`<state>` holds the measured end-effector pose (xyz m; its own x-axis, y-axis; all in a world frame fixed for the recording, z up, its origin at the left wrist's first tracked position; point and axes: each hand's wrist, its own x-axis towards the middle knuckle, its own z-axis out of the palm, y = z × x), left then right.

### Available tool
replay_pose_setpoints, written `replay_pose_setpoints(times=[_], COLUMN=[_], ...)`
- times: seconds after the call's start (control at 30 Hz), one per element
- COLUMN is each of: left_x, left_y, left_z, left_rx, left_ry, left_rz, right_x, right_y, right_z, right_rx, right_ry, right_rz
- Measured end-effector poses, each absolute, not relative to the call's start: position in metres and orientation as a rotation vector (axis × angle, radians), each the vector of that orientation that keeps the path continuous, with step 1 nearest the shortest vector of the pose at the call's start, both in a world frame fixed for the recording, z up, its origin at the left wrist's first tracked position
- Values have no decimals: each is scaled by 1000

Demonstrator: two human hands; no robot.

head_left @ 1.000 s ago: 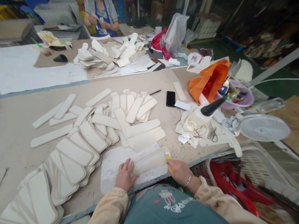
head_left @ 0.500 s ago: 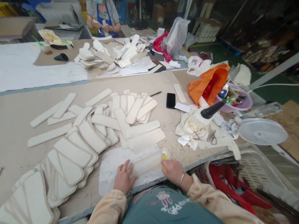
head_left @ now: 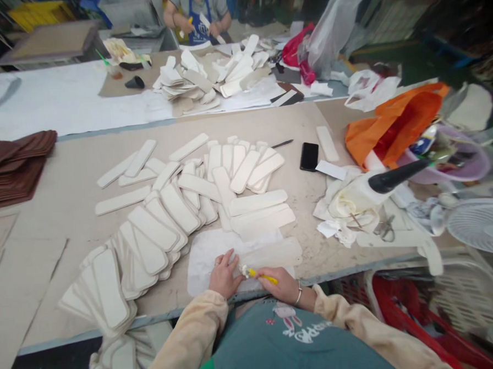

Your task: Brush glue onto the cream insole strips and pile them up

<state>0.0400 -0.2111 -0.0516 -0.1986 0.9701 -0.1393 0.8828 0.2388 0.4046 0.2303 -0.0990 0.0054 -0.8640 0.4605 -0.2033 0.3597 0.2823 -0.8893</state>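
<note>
The cream strip [head_left: 270, 255] lay flat on the white work mat [head_left: 201, 264] at the near edge of the table [head_left: 35, 261], directly in front of me. My left hand [head_left: 224, 276] rested on the strip's left end, fingers spread and pressing down, gripping nothing. My right hand [head_left: 281, 282] was closed around a yellow-handled brush [head_left: 257, 273], its pale tip lying at the strip's left end, just beside my left fingers.

Change noted: a second earlier the brush stood at the strip's right end; it had since travelled the full length to the left. I judged one pass along the piece to be complete or nearly so.

Just beyond the mat lay more cream strips [head_left: 258, 203], and a long overlapping row of bordered pieces [head_left: 150, 239] ran off to my left. A black phone [head_left: 309, 156] lay further back, an orange bag [head_left: 396, 121] and scissors [head_left: 384, 229] to my right. Across the far table a co-worker [head_left: 198, 11] handled similar pieces.
</note>
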Motion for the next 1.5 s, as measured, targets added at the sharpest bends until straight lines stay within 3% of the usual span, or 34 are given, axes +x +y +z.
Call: replay_pose_setpoints(times=[0.3,0.53,0.8,1.0,1.17,1.37,1.5], left_x=[40,40,39,39,39,40,42], left_y=[-209,-210,-209,-210,-209,-209,-208], left_z=[-47,-53,-53,-55,-55,-55,-52], left_rx=[1663,1720,1763,1752,1761,1750,1714], left_ry=[2137,2155,2153,2152,2148,2160,2171], left_rz=[308,338,308,300,292,269,256], right_x=[264,246,277,322,307,273,291], right_y=[-82,-91,-72,-42,-59,-80,-66], right_z=[12,10,-10,3,8,14,14], right_rx=[-1133,-889,-1313,-1484,-1290,-741,-1031], right_ry=[-2404,-2339,-2047,-2182,-2637,-2665,-2357], right_rz=[1442,1716,1679,1260,808,1233,1377])
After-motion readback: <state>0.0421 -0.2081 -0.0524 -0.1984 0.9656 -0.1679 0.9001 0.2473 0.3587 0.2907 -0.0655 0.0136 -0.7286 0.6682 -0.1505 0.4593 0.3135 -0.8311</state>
